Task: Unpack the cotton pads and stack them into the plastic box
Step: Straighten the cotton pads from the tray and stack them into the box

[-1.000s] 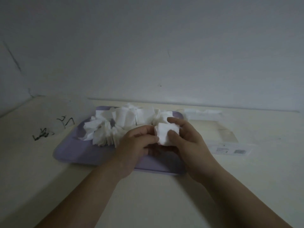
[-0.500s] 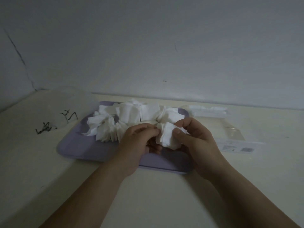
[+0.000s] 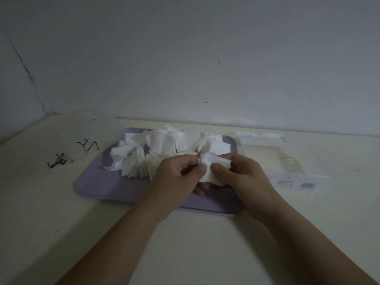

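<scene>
A small bunch of white cotton pads (image 3: 213,168) is held between both hands above the front of a lilac tray (image 3: 115,190). My left hand (image 3: 176,175) pinches its left side with thumb and fingers. My right hand (image 3: 244,177) grips its right side, thumb on the front. Several loose white cotton pads (image 3: 164,149) lie heaped across the back of the tray. A clear plastic box (image 3: 86,130) stands dimly at the back left, marked with black strokes.
The emptied clear wrapper (image 3: 287,167) with a printed label lies flat on the cream table to the right of the tray. The wall (image 3: 205,58) closes off the table just behind the tray, and a corner sits at the far left.
The bunch of pads has shifted slightly in my hands and looks more crumpled; both thumbs have moved closer together on its front. The view has tilted a little.
</scene>
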Demonstrator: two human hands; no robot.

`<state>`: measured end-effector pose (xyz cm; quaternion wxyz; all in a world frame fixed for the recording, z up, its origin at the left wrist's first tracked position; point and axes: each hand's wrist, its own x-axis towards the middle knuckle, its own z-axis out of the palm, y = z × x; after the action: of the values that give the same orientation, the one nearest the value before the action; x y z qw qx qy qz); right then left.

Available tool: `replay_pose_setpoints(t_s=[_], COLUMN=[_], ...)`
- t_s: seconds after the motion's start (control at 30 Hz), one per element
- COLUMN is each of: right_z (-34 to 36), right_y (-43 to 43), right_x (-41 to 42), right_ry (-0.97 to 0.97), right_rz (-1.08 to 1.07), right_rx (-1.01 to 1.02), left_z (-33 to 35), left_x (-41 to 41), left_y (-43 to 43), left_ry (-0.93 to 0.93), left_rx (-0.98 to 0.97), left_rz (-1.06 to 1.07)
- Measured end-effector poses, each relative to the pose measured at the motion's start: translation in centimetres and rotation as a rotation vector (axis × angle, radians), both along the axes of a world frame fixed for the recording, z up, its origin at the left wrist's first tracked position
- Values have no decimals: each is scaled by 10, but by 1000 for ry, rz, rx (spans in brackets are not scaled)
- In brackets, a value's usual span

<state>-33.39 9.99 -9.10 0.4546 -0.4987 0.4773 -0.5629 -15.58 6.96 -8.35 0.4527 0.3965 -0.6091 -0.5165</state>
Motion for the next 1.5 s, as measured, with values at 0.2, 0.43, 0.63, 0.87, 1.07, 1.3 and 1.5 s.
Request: replay_pose_setpoints(t_s=[0.2, 0.43, 0.63, 0.87, 1.07, 1.3, 1.5], right_z=[-7, -8, 4, 0, -1, -7, -6], right_y=[-5, -12, -23, -21, -12, -11, -7], right_x=[-1, 5, 7, 13, 13, 10, 11], right_ry=[25, 125, 47, 193, 176, 181, 145], right_rz=[-162, -182, -135, -239, -228, -248, -201], right_rx=[-9, 9, 150, 41, -19, -43, -64], left_z=[-11, -17, -2, -7, -19, 7, 19], left_x=[22, 27, 24, 21, 32, 34, 31], left_y=[-21, -28, -19, -21, -41, -31, -17], left_ry=[-591, -771, -650, -775, -724, -167, 325], left_rx=[-665, -480, -357, -445, -499, -271, 171], left_rz=[374, 348, 353, 293, 355, 477, 72])
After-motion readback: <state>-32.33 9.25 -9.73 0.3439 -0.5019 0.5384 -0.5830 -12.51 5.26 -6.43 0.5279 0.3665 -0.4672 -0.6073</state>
